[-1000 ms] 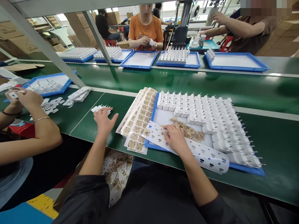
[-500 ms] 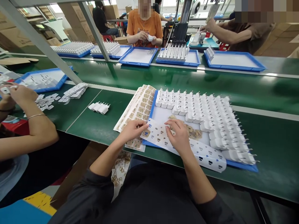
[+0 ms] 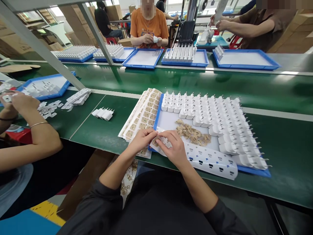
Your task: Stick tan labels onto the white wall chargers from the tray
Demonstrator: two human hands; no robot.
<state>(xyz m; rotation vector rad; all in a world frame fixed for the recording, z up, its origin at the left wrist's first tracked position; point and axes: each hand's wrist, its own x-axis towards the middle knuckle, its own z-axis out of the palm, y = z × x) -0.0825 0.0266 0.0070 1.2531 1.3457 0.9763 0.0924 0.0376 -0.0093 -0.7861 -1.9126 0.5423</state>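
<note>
My left hand point(image 3: 143, 141) pinches the left end of a white perforated sheet point(image 3: 210, 160), which stretches right along the front of the tray. Beside it, my right hand point(image 3: 172, 147) is over the same end, thumb and fingers drawn together near the left fingertips; anything between them is too small to make out. Behind my right hand, brown cut pieces point(image 3: 193, 133) lie in a heap in the blue-edged tray point(image 3: 158, 112). Rows of white plug housings point(image 3: 220, 120) with pins up fill its back and right. Printed sheets of brown labels point(image 3: 146, 112) are stacked left of the tray.
Several white plugs point(image 3: 103, 113) lie on the green table point(image 3: 90, 127). At left, a co-worker's hands point(image 3: 22, 101) are near loose white parts point(image 3: 47, 109). Across the belt point(image 3: 137, 76) are blue trays point(image 3: 143, 58) and other people. A slanted metal post point(image 3: 49, 49) crosses the left.
My right hand has moved left to meet my left hand at the sheet's end. The brown heap is now more exposed.
</note>
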